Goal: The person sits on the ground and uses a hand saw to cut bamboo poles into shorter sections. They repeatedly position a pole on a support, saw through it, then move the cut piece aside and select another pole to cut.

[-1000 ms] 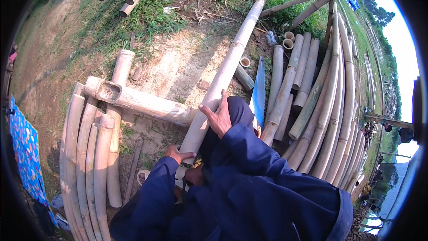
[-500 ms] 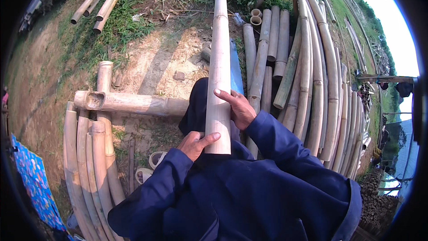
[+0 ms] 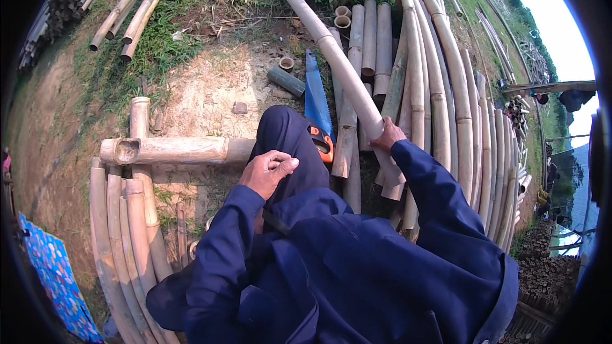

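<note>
A pale bamboo pole (image 3: 338,57) slants from the far middle down to my right side. My right hand (image 3: 389,134) is wrapped round its near part, with the cut end showing just below the hand. Over my left thigh, my left hand (image 3: 271,172) is off the pole, its fingers curled in and the thumb against them; nothing shows in it. Just right of my knee (image 3: 284,130) a handsaw lies with its blue blade (image 3: 315,89) pointing away and its orange and black handle (image 3: 323,144) near me.
A notched bamboo log (image 3: 178,150) lies crosswise at left on upright-running poles (image 3: 137,216). Many long poles (image 3: 440,95) lie stacked at right. A short green-grey bamboo piece (image 3: 285,81) rests on the dirt ahead. A blue patterned cloth (image 3: 54,274) hangs at lower left.
The bamboo pole has swung from upright in front of me to a slant on the right, carried by my right hand. My left hand has let go, and the saw has come into fuller view.
</note>
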{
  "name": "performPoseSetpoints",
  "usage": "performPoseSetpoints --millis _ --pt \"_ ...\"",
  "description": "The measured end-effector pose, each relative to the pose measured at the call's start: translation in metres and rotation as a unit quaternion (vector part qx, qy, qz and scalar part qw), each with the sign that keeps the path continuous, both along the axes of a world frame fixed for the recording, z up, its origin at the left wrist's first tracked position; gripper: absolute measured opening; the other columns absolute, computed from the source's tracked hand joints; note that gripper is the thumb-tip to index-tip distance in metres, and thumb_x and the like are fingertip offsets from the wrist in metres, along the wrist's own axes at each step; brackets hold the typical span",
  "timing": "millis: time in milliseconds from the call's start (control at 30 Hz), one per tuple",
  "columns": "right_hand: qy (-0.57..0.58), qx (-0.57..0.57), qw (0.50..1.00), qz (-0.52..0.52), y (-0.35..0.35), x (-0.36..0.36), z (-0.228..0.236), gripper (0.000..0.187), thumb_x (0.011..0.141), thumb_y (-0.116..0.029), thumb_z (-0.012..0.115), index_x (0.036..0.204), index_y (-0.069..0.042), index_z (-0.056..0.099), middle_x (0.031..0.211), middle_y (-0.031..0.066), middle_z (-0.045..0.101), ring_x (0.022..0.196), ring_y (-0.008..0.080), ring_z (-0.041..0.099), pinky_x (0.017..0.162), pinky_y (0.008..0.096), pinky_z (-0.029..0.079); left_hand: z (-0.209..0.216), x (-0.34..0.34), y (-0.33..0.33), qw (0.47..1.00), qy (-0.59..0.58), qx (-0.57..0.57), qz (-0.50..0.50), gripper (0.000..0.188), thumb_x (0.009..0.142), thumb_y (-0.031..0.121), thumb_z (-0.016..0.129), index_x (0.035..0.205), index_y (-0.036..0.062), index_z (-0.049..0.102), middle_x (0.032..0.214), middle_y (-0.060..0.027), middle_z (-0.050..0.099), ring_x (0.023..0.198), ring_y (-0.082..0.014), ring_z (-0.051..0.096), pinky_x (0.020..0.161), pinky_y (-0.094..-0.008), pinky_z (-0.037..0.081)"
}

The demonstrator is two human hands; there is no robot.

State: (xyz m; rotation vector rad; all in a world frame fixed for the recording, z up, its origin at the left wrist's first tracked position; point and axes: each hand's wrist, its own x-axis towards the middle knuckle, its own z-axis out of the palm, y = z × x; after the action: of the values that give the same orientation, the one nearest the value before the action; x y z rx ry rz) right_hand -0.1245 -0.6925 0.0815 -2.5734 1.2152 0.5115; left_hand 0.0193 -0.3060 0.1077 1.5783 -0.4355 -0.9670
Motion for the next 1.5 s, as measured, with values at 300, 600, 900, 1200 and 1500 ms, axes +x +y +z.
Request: performPoseSetpoints --millis 300,600,900,1200,1500 --pt "0.048 0.002 0.999 0.007 0.041 0.003 -0.061 0.104 0.072 -0.058 0.088 0.153 -0.014 0.039 0.141 0.0173 0.058 0.134 0.0365 0.058 0.110 0.0514 0.047 -0.010 0.014 0.045 0.996 -0.011 0.022 0.091 0.053 0.095 0.045 0.076 0.118 -0.0019 0.070 0.097 -0.0160 0.077 0.092 -0.0175 0.073 0.085 -0.0313 0.056" --pt "0.058 -0.021 0.998 -0.010 0.087 0.017 -0.065 0.125 0.063 -0.066 0.092 0.157 -0.015 0.028 0.145 0.0181 0.051 0.137 0.0374 0.052 0.108 0.0606 0.041 -0.034 0.023 0.072 0.988 -0.019 0.031 0.149 0.053 0.093 0.046 0.077 0.118 -0.0009 0.070 0.099 -0.0165 0.077 0.091 -0.0179 0.072 0.084 -0.0322 0.056" --pt "0.081 0.079 0.993 -0.016 0.106 0.024 -0.090 0.112 0.065 -0.065 0.088 0.148 -0.002 0.047 0.147 0.0231 0.051 0.138 0.0378 0.053 0.112 0.0511 0.047 -0.049 0.022 0.082 0.983 -0.025 0.058 0.173 0.053 0.092 0.045 0.078 0.118 -0.0005 0.071 0.097 -0.0159 0.077 0.093 -0.0200 0.073 0.084 -0.0335 0.056" --pt "-0.142 0.102 0.982 -0.068 0.088 0.004 -0.071 0.089 0.059 -0.048 0.092 0.121 0.006 0.058 0.115 0.0283 0.070 0.110 0.0392 0.070 0.096 0.0447 0.056 -0.057 0.027 0.087 0.979 -0.035 0.062 0.193 0.052 0.091 0.043 0.078 0.119 -0.0012 0.071 0.095 -0.0151 0.077 0.090 -0.0189 0.072 0.083 -0.0334 0.056" --pt "-0.174 0.175 0.967 -0.066 0.082 0.016 -0.031 0.090 0.062 -0.041 0.091 0.126 0.013 0.059 0.114 0.0302 0.071 0.105 0.0370 0.073 0.094 0.0426 0.057 -0.067 0.030 0.085 0.978 -0.050 0.092 0.183 0.049 0.091 0.040 0.080 0.117 -0.0009 0.071 0.096 -0.0166 0.077 0.088 -0.0198 0.072 0.083 -0.0339 0.055"
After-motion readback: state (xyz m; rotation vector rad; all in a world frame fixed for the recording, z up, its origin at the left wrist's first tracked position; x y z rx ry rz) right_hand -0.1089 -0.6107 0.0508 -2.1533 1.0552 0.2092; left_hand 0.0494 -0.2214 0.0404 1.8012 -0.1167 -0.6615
